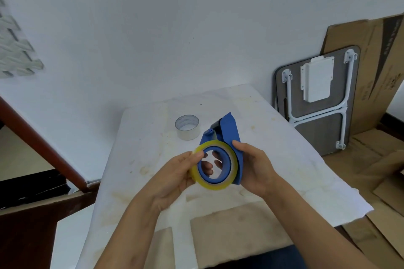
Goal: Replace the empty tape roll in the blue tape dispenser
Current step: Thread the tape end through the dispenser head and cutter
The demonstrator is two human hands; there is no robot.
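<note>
I hold the blue tape dispenser (230, 135) above the white-covered table (284, 159). My right hand (254, 167) grips its blue side plate from the right. A yellowish tape roll (215, 185) sits around the dispenser's blue hub, and my left hand (177, 172) pinches the roll's left rim, fingers showing through the hub's opening. The empty tape roll (187, 126), a pale bare core, stands on the table just behind and left of the dispenser.
A folded grey table with white legs (317, 98) leans on the wall at right, with flattened cardboard (371, 67) behind and under it. A brown wooden rail (41, 144) slants at left. Cardboard pieces (236, 227) lie by the table's near edge.
</note>
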